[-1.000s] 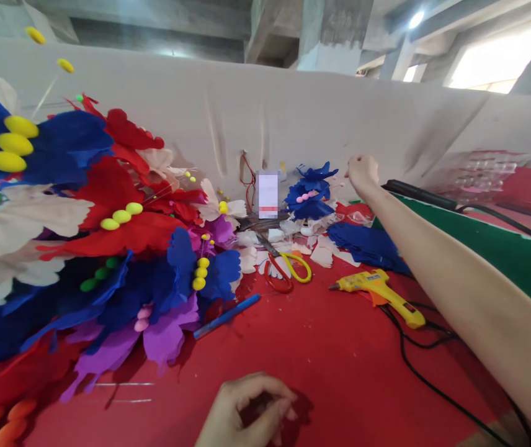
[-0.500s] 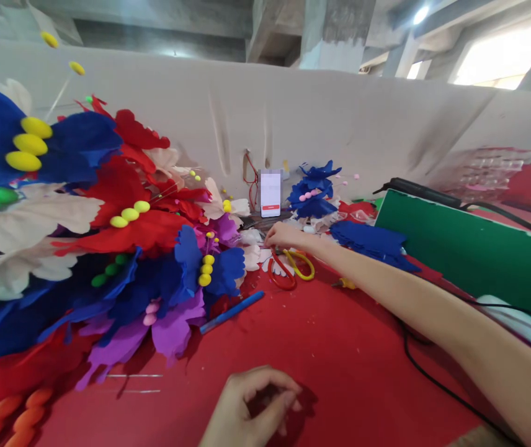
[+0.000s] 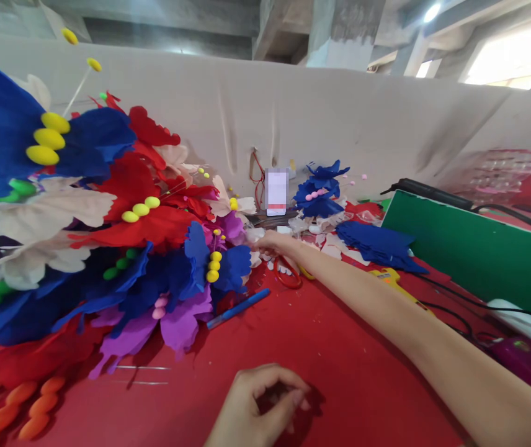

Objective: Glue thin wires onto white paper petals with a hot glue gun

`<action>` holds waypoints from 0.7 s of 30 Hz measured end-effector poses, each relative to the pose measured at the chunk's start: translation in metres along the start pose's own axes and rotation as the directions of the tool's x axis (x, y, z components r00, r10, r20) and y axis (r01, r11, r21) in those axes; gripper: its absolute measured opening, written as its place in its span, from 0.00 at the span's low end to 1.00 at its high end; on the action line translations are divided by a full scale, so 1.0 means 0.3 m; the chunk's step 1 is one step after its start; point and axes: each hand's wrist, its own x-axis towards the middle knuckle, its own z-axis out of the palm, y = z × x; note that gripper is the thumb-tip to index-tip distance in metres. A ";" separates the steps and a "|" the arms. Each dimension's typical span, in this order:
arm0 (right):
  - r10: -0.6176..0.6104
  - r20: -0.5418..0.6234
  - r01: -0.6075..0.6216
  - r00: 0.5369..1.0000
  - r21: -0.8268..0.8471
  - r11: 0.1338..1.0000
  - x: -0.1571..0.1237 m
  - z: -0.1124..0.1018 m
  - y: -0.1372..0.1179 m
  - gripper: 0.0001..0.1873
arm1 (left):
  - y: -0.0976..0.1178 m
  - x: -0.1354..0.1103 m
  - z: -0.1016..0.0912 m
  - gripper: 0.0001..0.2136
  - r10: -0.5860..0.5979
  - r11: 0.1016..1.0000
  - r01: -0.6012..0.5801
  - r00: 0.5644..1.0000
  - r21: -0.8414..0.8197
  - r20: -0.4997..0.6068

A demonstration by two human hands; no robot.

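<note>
My left hand rests low on the red tabletop. Its fingers are curled and the thumb is drawn in close to the forefinger; nothing shows inside the loop. Stretched across the table, my right hand has its fingers bent together among white cut petal pieces at the back. Whatever those fingertips hold, if anything, is too small to make out. Just below that hand lie red-handled scissors, with a yellow handle partly behind the forearm. A blue pen lies nearer to me.
Fabric butterflies, among them a blue one and a red one, crowd the left side. A phone stands at the back. Rightward are stacked blue cutouts, a yellow glue gun, a green board and black cables.
My right hand has shifted slightly left and down toward the white pieces, and its forearm uncovers more of the glue gun. My left hand keeps its curled pose. The whole view has shifted slightly.
</note>
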 end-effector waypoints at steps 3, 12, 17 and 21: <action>0.066 -0.077 -0.075 0.995 -0.117 0.990 -0.025 -0.048 -0.053 0.15 | -0.010 0.005 -0.002 0.10 0.015 1.000 -0.015 1.000 0.010 0.012; -0.212 -0.322 0.199 0.923 -0.073 0.977 -0.320 -0.213 -0.139 0.07 | -0.013 -0.005 -0.005 0.09 0.096 0.994 -0.094 0.994 0.051 -0.047; -0.181 -0.220 0.240 0.959 0.283 0.929 -0.466 -0.129 -0.063 0.07 | -0.006 0.008 -0.035 0.18 0.139 0.962 -0.210 0.928 -0.177 -0.346; -0.087 -0.115 0.133 0.989 0.490 0.861 -0.527 -0.058 0.024 0.11 | 0.026 0.040 -0.054 0.22 0.115 0.860 -0.248 0.946 -0.446 -0.305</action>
